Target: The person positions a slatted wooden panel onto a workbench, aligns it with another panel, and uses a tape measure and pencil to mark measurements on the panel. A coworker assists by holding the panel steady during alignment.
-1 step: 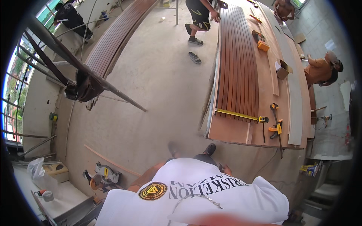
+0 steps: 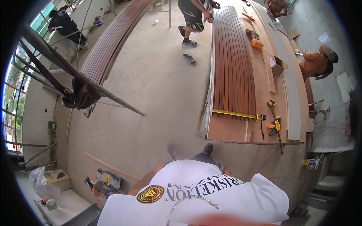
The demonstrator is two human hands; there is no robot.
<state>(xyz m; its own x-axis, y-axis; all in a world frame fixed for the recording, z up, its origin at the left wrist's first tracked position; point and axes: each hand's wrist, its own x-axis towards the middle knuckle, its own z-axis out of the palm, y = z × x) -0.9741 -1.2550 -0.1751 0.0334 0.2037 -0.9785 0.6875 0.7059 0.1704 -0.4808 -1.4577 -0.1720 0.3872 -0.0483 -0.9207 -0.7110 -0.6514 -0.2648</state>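
Measuring the slatted panel (image 2: 233,67) seems in hand: the tape measure (image 2: 240,114) spans its near end on the tabletop (image 2: 226,130), at 1 o'clock. My right hand's (image 2: 226,171) opening and hold I cannot tell; my left hand is hidden. Reading the tape likely calls for stepping toward 1 o'clock.

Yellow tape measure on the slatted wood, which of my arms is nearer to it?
Right. Your right hand is below and left of the tape measure in the picture; your left forearm is much farther left, its hand hidden.
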